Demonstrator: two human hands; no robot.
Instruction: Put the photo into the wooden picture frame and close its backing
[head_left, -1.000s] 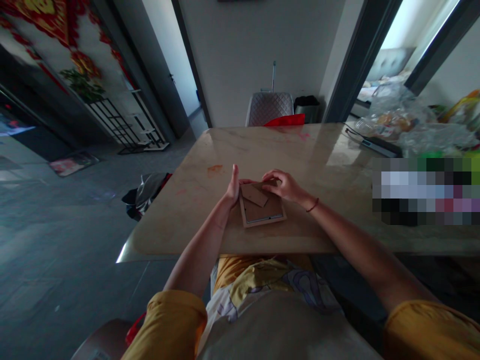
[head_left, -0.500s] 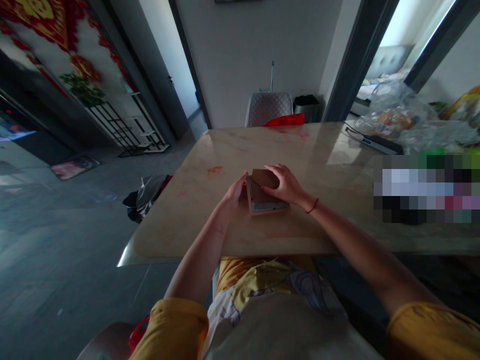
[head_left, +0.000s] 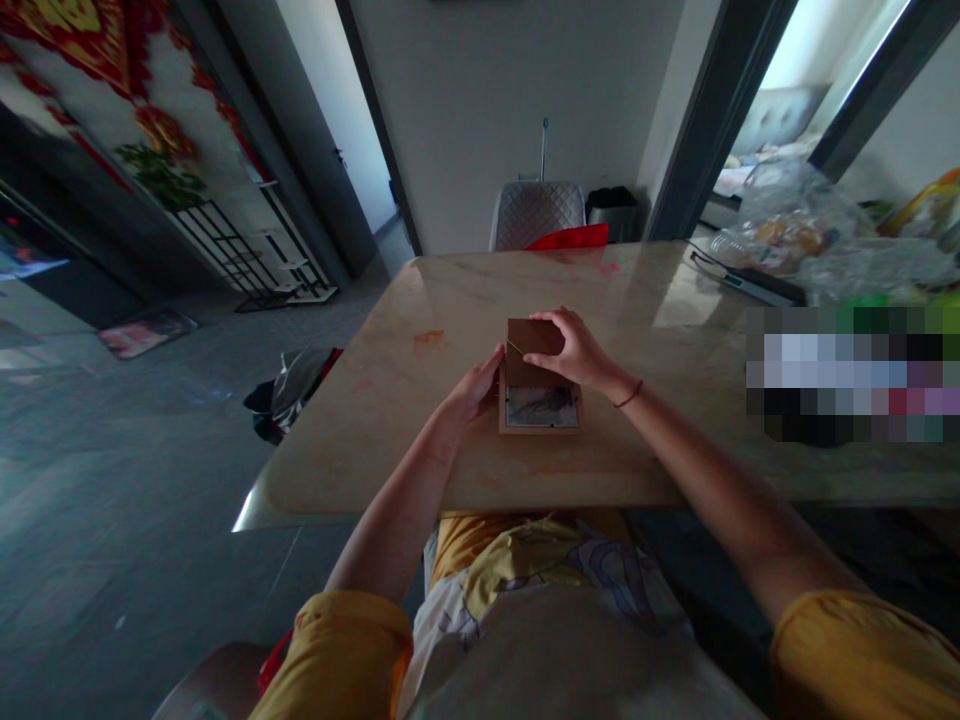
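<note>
A small picture frame (head_left: 541,431) with a light brown rim lies on the table in front of me. A greyish sheet (head_left: 544,408) shows in its near part. My right hand (head_left: 576,350) pinches a brown backing board (head_left: 534,369) between thumb and fingers. The board covers the frame's far part and reaches past it. On the left side, my left hand (head_left: 477,388) grips the frame's edge, its fingers partly hidden.
The marble-look table (head_left: 375,440) has an orange mark (head_left: 429,342) left of the frame. Plastic bags (head_left: 795,220) and a dark, flat device (head_left: 765,287) lie at the right. A quilted chair (head_left: 538,212) with red cloth (head_left: 574,237) stands at the far edge.
My right hand has slid the backing board away from me, baring more of the greyish sheet. The frame sits straighter and slightly further right; my left hand has followed it.
</note>
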